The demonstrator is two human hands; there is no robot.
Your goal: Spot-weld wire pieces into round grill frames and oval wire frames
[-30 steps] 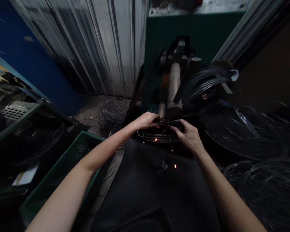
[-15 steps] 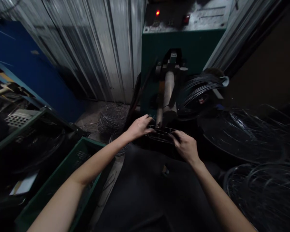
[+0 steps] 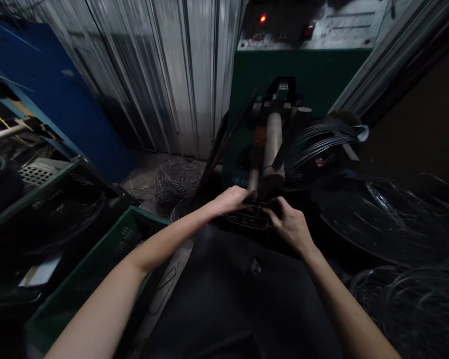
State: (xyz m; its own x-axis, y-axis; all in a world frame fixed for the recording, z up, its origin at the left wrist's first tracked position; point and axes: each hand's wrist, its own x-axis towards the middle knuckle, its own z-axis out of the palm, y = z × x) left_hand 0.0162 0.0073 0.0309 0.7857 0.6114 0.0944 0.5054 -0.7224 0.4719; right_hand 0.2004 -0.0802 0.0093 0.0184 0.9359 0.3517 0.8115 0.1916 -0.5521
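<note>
A round wire frame [image 3: 247, 221] of thin rods is held low in front of the green machine [image 3: 295, 70], just above my dark apron. My left hand [image 3: 232, 199] is closed at its far left edge, with the fingertips by the end of the thin lower metal bar [image 3: 253, 180]. On the right side, my right hand [image 3: 289, 220] pinches the frame between thumb and fingers. The thick metal cylinder [image 3: 273, 144] juts out of the machine above the hands. Darkness hides part of the frame and the fingertips.
A green plastic crate [image 3: 93, 269] stands on the left, beside a dark bin. A tangle of wire [image 3: 177, 179] lies on the floor by the corrugated wall. Wire rings [image 3: 415, 299] are piled at the right, and a wire coil [image 3: 322, 142] hangs beside the machine.
My view has shifted, so the machine sits further right. My left hand has come closer to my right hand along the wire frame, its fingers now nearer the lower bar's end.
</note>
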